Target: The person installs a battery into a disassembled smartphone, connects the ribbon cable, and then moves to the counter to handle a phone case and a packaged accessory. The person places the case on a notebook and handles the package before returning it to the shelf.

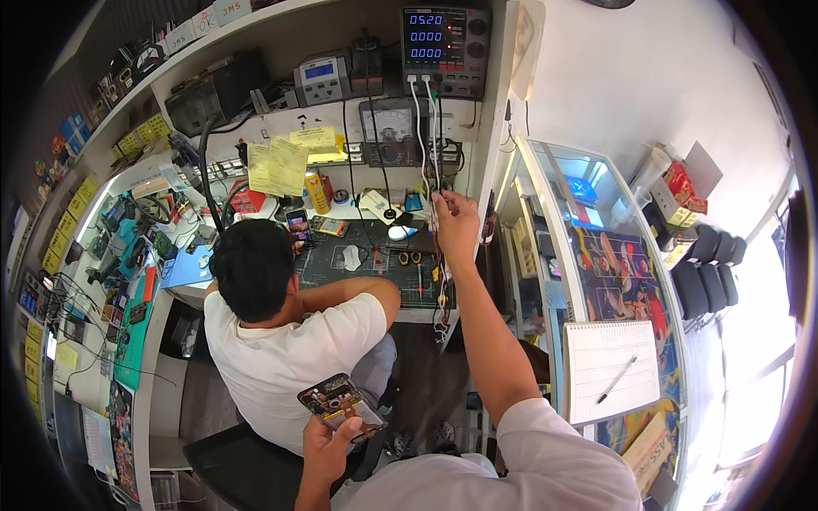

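Head view: The left hand [326, 451] is low, in front of the torso, with the forearm entering from the lower edge. Its grip is clamped on an opened phone [348, 407], thumb over the near end, internals facing up. The phone is held tilted, behind the seated co-worker [294, 358]. The right arm extends forward, nearly straight; the right hand [457, 220] has its fingers curled at the cables [423, 140] below the power supply [445, 53]. Whether they are clamped cannot be told.

spiral notebook [592, 358] on glass display case [552, 228] | pen [618, 379] on notebook | yellow can [318, 194] on workbench [416, 315]
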`<state>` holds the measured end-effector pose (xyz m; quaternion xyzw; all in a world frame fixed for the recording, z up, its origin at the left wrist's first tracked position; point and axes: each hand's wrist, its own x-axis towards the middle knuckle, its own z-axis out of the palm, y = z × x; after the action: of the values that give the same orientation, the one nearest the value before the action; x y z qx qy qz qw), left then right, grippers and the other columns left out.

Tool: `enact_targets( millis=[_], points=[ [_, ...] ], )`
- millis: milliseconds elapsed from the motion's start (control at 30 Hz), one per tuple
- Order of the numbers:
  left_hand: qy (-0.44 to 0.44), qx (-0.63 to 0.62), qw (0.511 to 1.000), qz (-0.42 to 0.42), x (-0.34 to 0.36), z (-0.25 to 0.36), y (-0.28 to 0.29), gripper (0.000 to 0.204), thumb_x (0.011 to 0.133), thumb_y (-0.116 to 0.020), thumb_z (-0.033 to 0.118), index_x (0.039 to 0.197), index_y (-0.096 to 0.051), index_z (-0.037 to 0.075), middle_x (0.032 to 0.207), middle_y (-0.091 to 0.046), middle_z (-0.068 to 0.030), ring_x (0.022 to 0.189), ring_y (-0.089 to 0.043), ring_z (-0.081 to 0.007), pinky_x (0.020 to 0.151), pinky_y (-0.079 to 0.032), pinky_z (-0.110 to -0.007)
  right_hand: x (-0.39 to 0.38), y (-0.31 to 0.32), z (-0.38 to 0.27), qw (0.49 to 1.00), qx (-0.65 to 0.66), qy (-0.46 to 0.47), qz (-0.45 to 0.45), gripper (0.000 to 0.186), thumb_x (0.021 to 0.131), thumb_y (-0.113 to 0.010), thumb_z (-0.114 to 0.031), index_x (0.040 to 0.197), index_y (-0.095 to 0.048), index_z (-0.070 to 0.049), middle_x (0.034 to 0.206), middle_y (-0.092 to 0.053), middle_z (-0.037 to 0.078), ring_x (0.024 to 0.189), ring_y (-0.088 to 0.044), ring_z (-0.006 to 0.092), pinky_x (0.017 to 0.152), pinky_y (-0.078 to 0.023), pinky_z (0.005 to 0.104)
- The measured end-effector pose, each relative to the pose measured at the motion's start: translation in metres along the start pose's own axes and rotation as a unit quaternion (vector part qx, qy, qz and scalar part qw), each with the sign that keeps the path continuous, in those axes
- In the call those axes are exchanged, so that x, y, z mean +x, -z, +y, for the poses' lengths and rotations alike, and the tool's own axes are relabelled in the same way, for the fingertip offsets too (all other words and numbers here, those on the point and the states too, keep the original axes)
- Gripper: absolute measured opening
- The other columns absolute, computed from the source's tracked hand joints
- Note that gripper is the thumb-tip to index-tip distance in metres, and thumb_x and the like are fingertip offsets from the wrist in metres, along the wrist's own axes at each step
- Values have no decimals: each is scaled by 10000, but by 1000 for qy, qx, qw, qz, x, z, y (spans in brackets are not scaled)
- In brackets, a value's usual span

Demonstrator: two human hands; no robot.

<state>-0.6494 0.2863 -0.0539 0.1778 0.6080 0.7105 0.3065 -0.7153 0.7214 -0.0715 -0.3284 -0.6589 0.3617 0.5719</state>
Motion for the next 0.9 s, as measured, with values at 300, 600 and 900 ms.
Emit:
enact_targets(
  millis=[300,600,900],
  points=[
    [14,-62,997,-40,19,9,2,554,964,-753,221,1412,-547,-30,1305,-644,-68,1185,-608,-159,1081,-441,-340,-107,106,-5,974,125,-132,-139,264,1072,-649,-260,1009,-693,-7,804,-668,-14,763,-572,60,725,-440,236],
    [46,-189,975,-109,55,20,-33,414,1050,-659,227,1398,-563,24,1273,-696,-64,1180,-664,-146,1048,-516,-359,-271,207,1,929,9,-295,-221,303,1086,-630,-308,1060,-706,-16,868,-667,-6,815,-582,77,796,-449,233],
    [69,-232,959,-148,85,20,-53,409,1065,-620,207,1434,-563,39,1306,-693,-61,1180,-683,-164,1032,-556,-393,-408,318,16,879,-100,-386,-260,361,1084,-611,-347,1104,-745,-12,858,-696,38,835,-631,123,804,-488,288]
  ],
)
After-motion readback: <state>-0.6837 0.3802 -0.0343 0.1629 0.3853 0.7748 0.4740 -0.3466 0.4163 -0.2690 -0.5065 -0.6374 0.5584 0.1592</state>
